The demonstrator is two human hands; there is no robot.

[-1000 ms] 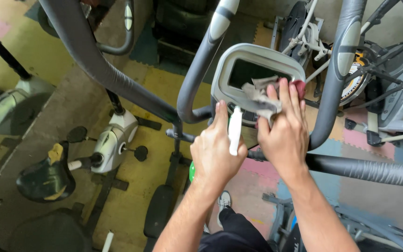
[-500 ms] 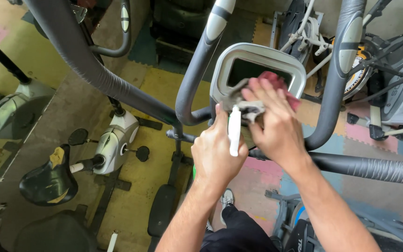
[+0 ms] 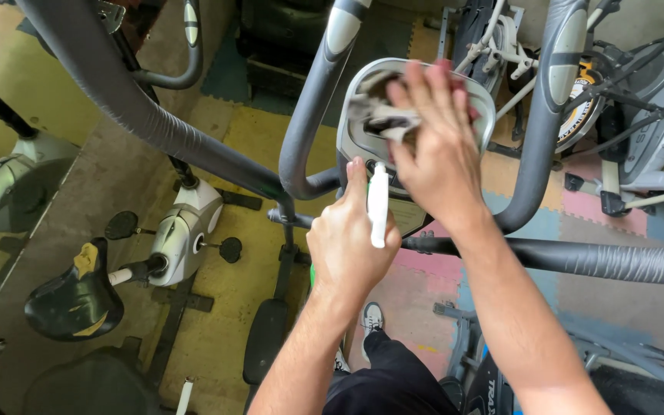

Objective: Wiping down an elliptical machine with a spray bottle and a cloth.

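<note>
**Cloth Over the Console, White Tool at the Ready**

Fingers (image 3: 424,100) of the right hand (image 3: 439,154) were spread flat and pressed a crumpled grey cloth (image 3: 382,115) against the console (image 3: 355,142) of an exercise machine, the cloth bunched near the console's upper left edge with a patch of red showing beyond the fingertips. The left hand (image 3: 347,246) was curled shut around a slim white tool (image 3: 378,204), held upright just below the console's lower edge; what kind of tool it was could not be told.

The cloth looked loosely gathered rather than gripped, so a hard push could have let it slide off the rim. The tool's tip stood close to the console's face and the right wrist, and a jolt of either arm might have knocked it against them.

Curved grey handlebars (image 3: 309,131) rose on both sides of the console, leaving little room for the elbows, and a padded bar (image 3: 601,257) crossed under the right forearm. An exercise bike with a worn black saddle (image 3: 74,300) stood to the left on a yellow mat (image 3: 224,277), and more machines (image 3: 639,100) crowded the right.
</note>
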